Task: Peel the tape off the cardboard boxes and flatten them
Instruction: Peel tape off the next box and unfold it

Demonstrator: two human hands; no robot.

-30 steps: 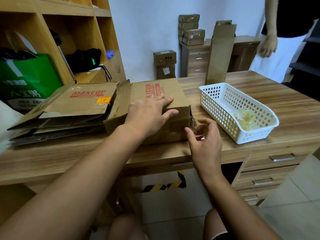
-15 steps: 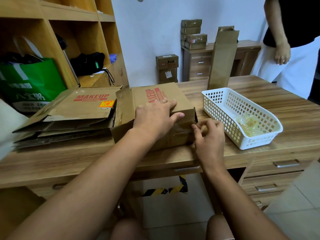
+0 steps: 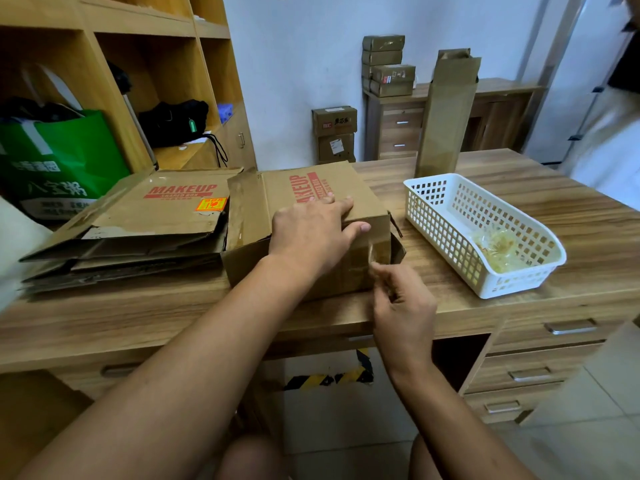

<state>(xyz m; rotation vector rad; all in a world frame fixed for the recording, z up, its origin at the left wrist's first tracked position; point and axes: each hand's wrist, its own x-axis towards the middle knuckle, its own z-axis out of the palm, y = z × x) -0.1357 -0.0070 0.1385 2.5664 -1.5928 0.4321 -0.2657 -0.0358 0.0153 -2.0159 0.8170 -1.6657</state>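
White lattice basket (image 3: 443, 223) on counter (image 3: 571, 216), right side. Green bag (image 3: 65, 161) and black bag (image 3: 173, 121) in shelf unit (image 3: 112, 81) cubbies, left. Drawers (image 3: 540, 362) under counter. Black-yellow striped strip (image 3: 329, 377) on floor.

We're looking across a broad wood-grain desk (image 3: 554, 216), its stack of metal-handled drawers (image 3: 533, 365) down on the right, with pale glossy floor tiles (image 3: 595, 441) beyond and a yellow-and-black striped strip (image 3: 329, 378) on the floor under the kneehole. Up on the left stands an open wooden shelving unit (image 3: 114, 95) in a lighter tone, its cubbies in shadow. Back there, a plain bluish-white wall (image 3: 294, 81), soft even light on it, and against it a low wooden cabinet (image 3: 398, 133) with two small drawers.
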